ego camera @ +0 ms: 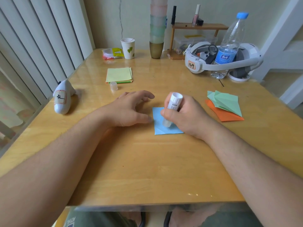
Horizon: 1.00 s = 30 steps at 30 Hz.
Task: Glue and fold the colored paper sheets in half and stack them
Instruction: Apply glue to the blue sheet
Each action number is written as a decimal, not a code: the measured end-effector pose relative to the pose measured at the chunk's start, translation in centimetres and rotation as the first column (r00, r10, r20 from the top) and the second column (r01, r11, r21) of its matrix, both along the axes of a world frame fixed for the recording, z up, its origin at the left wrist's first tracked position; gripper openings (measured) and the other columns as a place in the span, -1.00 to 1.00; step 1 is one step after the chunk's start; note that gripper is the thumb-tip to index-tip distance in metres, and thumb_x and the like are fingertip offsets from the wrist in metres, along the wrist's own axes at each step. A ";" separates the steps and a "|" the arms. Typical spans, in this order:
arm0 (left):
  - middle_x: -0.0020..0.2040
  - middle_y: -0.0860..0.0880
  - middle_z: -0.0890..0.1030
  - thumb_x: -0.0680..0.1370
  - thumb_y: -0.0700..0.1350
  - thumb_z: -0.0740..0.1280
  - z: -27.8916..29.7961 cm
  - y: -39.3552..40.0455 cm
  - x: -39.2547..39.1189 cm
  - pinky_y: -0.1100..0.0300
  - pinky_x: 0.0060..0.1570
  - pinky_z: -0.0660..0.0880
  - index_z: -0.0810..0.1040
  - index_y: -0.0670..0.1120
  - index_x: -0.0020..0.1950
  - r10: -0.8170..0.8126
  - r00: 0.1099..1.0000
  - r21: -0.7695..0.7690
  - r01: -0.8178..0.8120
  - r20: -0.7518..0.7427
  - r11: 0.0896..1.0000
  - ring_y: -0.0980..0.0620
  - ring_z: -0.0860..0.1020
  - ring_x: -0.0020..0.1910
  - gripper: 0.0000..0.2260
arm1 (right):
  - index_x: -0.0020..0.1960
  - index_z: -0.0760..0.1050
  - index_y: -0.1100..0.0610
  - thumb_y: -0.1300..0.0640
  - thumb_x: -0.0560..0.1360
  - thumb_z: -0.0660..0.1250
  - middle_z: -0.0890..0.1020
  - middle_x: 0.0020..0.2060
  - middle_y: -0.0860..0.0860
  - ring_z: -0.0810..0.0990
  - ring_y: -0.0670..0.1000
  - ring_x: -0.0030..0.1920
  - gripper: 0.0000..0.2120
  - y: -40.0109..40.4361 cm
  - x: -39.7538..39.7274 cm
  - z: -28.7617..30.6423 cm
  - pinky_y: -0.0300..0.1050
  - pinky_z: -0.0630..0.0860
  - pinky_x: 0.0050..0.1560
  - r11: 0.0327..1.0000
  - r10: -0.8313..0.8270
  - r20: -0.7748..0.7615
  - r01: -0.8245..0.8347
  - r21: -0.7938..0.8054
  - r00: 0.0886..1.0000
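A light blue paper sheet (pixel 158 126) lies flat in the middle of the wooden table (pixel 147 169). My right hand (pixel 188 117) grips a white glue stick (pixel 172 107), whose tip presses down on the blue sheet. My left hand (pixel 129 108) rests on the table just left of the sheet, fingers spread, thumb at the sheet's left edge. The glue stick's clear cap (pixel 113 86) stands further back. A stack of unfolded sheets (pixel 119 74), pale yellow on top, lies behind the cap. Folded green paper (pixel 224 100) sits on folded orange paper (pixel 224 116) at the right.
A white figurine (pixel 63 97) lies at the left edge. At the back stand a paper cup (pixel 128 48), a snack packet (pixel 112 54), stacked plastic cups (pixel 157 30), a small wooden shelf (pixel 196 28), a white headset (pixel 213 59) and a water bottle (pixel 229 46).
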<state>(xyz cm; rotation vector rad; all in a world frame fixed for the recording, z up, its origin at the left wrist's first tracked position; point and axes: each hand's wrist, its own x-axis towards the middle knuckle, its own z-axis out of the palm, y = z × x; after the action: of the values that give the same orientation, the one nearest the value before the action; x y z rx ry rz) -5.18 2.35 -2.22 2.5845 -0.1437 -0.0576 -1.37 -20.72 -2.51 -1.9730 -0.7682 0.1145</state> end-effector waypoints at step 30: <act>0.33 0.23 0.42 0.29 0.50 0.37 -0.5 -0.7 0.0 -0.11 0.43 0.26 0.31 0.36 0.43 0.026 0.999 0.118 -0.029 0.031 0.993 -0.01 0.29 0.39 -0.26 | -0.19 0.49 0.04 0.14 0.46 0.47 0.47 -0.39 -0.14 0.40 -0.09 -0.33 -0.83 -2.4 0.6 0.6 -0.11 0.39 -0.25 0.983 0.001 0.034 0.006 -0.186 0.999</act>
<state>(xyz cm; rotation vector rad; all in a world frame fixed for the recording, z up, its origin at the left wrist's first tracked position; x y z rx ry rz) -5.21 1.63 -2.75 2.7065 -0.1187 -0.0182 -0.74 -23.14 -1.89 -2.1572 -0.8013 0.1562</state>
